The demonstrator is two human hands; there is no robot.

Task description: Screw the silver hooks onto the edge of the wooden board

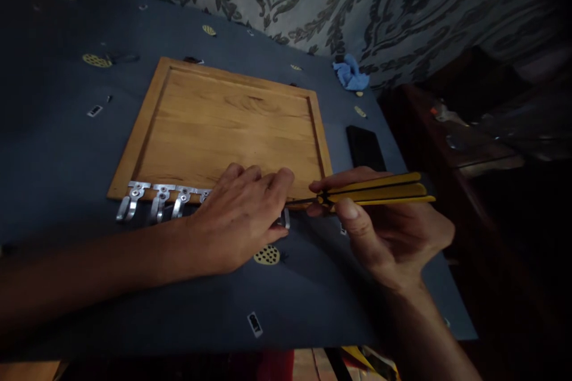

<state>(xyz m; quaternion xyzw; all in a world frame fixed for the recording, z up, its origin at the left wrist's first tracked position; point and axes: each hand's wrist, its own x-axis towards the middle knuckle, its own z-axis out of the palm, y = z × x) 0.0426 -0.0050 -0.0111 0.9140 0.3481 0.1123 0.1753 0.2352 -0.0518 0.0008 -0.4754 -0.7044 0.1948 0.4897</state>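
Observation:
A framed wooden board (236, 125) lies on the table, its near edge toward me. Along that edge runs a metal hook rail (163, 193) with several double hooks pointing at me. My left hand (248, 205) is closed over the rail's right part, fingers bent on the board and thumb by a hook, covering the middle of the rail. In my right hand (379, 226) is a screwdriver (379, 189) with a yellow and black handle, gripped between thumb and fingers. Its thin shaft points left, along the board's near right edge; the tip is hidden by my left hand.
Past the board's right side lies a black phone-like object (365, 147). A crumpled blue cloth (351, 73) sits at the far right corner, by the patterned wall. One small screw-like piece (109, 99) is left of the board. A dark cabinet (465, 143) stands beyond the table's right edge.

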